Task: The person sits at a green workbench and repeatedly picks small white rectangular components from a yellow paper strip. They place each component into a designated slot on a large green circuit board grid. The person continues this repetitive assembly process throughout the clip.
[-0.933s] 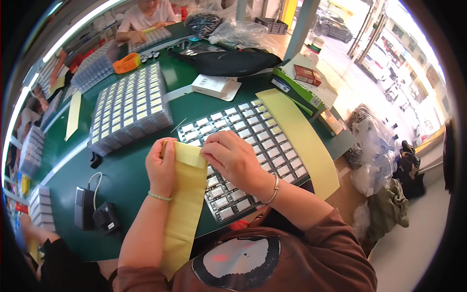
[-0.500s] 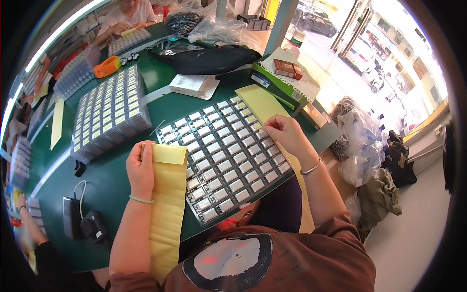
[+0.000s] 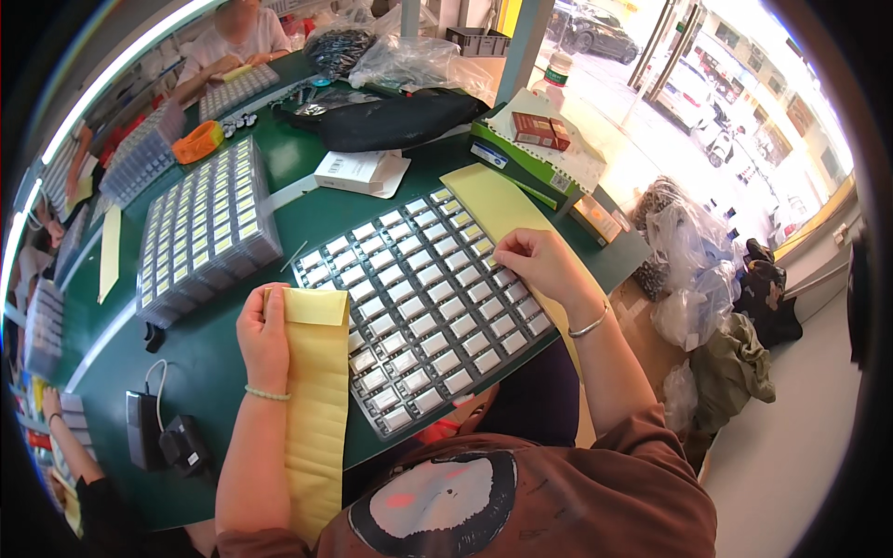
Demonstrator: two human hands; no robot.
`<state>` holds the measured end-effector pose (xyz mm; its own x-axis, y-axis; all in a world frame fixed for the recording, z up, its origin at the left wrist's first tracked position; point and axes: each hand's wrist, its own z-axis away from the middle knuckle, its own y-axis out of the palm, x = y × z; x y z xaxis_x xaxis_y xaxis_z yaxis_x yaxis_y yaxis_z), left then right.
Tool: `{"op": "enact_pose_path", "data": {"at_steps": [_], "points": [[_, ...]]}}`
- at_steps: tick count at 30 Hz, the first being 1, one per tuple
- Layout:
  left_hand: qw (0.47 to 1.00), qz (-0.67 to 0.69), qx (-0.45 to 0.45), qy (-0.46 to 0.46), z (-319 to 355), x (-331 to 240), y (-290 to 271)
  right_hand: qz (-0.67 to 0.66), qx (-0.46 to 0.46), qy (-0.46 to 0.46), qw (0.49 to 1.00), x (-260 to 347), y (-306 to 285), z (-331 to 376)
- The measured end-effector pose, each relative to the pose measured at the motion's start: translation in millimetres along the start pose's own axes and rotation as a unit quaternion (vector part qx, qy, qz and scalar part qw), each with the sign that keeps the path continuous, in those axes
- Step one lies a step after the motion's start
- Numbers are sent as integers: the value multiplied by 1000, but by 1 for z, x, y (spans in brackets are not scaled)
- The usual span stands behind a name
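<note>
A clear plastic tray [image 3: 423, 325] lies slanted before me, filled with rows of small white rectangular pieces. Several pieces near its far right edge have yellow tops. With thumb and fingers closed on its upper edge, my left hand [image 3: 262, 335] holds a long yellow paper strip [image 3: 316, 400] beside the tray's left side. My right hand [image 3: 544, 272] is over the tray's right edge, thumb and forefinger pinched together near the yellow-topped pieces. Whatever is in that pinch is too small to make out. Another yellow strip [image 3: 488, 191] runs along the tray's right side, partly under my right arm.
Stacked filled trays [image 3: 200, 232] stand to the left on the green table [image 3: 307, 246]. A black adapter [image 3: 184, 445] with a cable lies nearer. Beyond are a white box [image 3: 358, 172], a black bag [image 3: 400, 119] and a green carton [image 3: 521, 158]. Co-workers sit across and at left.
The whole view has shifted slightly. Both hands keep nearly the same places relative to the tray and the strip.
</note>
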<state>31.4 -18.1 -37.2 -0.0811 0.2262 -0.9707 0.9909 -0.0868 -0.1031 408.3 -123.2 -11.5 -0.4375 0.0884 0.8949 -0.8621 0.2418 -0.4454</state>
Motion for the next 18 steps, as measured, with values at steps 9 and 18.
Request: {"op": "enact_pose_path", "data": {"at_steps": [9, 18], "points": [[1000, 7, 2, -2, 0, 3, 0, 51, -56, 40, 996, 23, 13, 13], [1000, 16, -4, 16, 2, 0, 1, 105, -147, -15, 983, -4, 7, 1]]}}
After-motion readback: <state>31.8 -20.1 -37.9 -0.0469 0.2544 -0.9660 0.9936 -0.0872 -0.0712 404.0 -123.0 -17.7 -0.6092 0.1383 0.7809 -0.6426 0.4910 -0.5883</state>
